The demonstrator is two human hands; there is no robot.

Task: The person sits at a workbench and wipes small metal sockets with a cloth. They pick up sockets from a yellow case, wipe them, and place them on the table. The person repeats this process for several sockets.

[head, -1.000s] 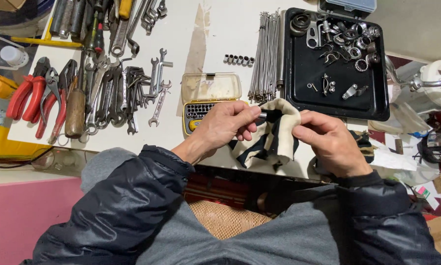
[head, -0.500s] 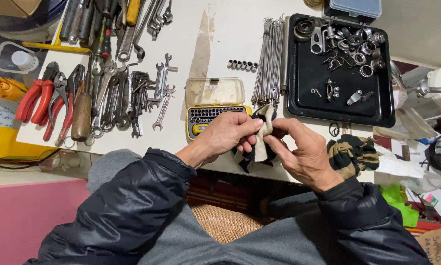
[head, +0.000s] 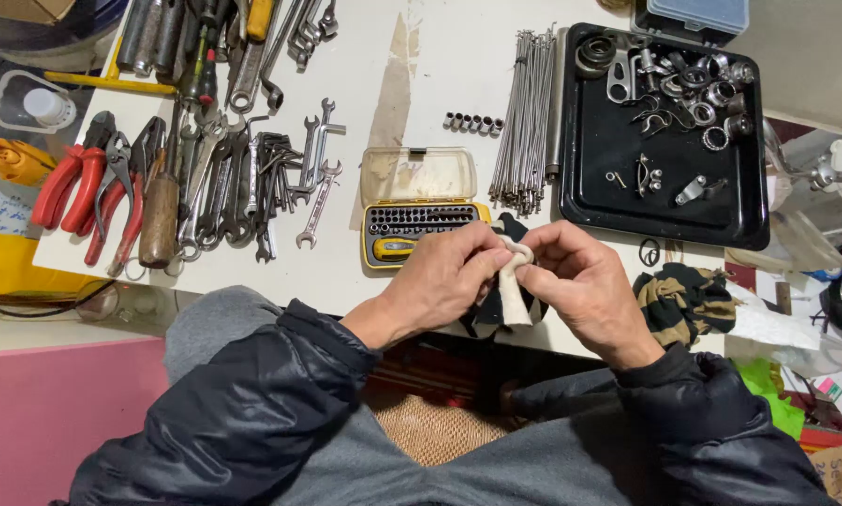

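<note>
Head view: left hand (head: 440, 281) and right hand (head: 576, 286) both pinch a soft, cream rag (head: 512, 292) twisted into a roll, fingers closed.

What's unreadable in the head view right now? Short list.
- Whatever the white rag is wrapped around: covered by the cloth and both hands, left hand and right hand.
- Bits in the yellow bit case: too small to tell apart.
- Blue-lidded box and top tools: cut off by the upper edge.
- Small parts in the black tray: piled, types unclear.
</note>
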